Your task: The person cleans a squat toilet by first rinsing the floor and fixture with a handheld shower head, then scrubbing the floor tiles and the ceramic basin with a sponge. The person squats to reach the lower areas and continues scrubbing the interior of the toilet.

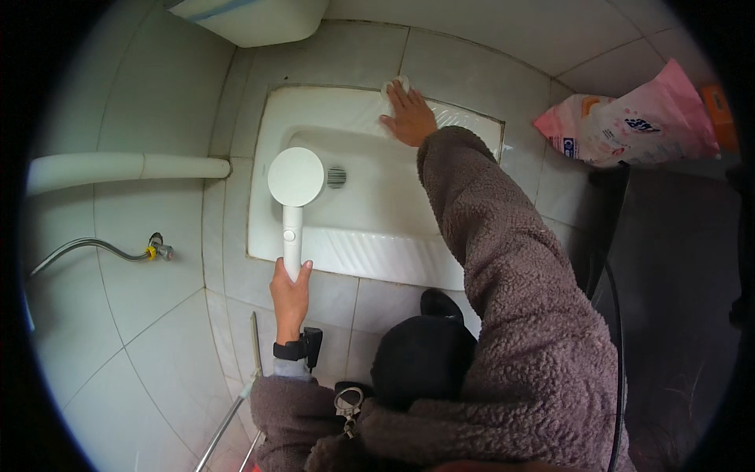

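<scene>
My left hand (pixel 290 295) grips the handle of a white shower head (pixel 296 177), which is held over the left part of a white ceramic squat pan (pixel 377 194) set in the floor. No water can be made out from the shower head, whose back faces me. Past its right edge shows a dark slotted drain (pixel 337 177). At the far rim of the pan, my right hand (pixel 409 117) presses down on a crumpled white cloth or wipe (pixel 387 89), mostly covered by the fingers. Ribbed footrests line the pan's near and far sides.
A white pipe (pixel 135 166) and a metal hose with a valve (pixel 159 252) run along the left tiled wall. A white plastic container (pixel 259 23) stands at the far left. To the right lies a pink and white plastic bag (pixel 631 124). A metal-handled tool (pixel 227 422) leans near my left arm.
</scene>
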`<state>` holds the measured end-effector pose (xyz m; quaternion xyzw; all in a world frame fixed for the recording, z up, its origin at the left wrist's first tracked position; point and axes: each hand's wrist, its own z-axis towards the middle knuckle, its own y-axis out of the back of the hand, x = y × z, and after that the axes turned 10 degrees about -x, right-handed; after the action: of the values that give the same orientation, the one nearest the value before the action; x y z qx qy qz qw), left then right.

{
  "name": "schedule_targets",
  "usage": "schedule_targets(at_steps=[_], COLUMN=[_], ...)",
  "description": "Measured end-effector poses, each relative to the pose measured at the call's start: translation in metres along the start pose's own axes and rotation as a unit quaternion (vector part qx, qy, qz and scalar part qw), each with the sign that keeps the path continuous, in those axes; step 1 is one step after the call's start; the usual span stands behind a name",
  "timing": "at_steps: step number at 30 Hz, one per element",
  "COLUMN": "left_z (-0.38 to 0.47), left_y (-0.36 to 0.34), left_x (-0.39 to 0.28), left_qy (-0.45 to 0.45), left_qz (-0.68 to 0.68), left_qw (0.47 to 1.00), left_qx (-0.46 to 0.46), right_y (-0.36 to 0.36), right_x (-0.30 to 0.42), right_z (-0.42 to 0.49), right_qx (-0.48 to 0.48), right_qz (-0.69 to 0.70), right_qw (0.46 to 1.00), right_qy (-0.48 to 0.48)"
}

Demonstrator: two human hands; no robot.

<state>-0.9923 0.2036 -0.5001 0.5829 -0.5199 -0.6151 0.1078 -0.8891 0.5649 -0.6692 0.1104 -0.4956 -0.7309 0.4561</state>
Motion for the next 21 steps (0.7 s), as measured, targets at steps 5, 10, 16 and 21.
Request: schedule_targets(at_steps=[5, 10, 16, 21], left_z=[0.002, 0.001, -0.002, -0.009], left_y=[-0.001, -0.002, -0.003, 0.001], left_x=[0.000, -0.002, -0.002, -0.003], left_qy=[0.012, 0.017, 0.007, -0.009], left_qz=[-0.013, -0.021, -0.007, -0.018], left_qw=[1.000, 0.999, 0.999, 0.998], left_qx=[0.022, 0.037, 0.046, 0.063], right_y=[-0.004, 0.005, 0.004, 0.021], right_x=[0.024, 0.042, 0.033, 0.002], right_z=[0.006, 0.009, 0.006, -0.031], right_qx=[0.216, 0.204, 0.235, 0.187], right_qz=[0.112, 0.086, 0.116, 0.031], right_qw=[0.962, 0.975, 0.964, 0.974], right_qy=[0.124, 0.005, -0.046, 0.120])
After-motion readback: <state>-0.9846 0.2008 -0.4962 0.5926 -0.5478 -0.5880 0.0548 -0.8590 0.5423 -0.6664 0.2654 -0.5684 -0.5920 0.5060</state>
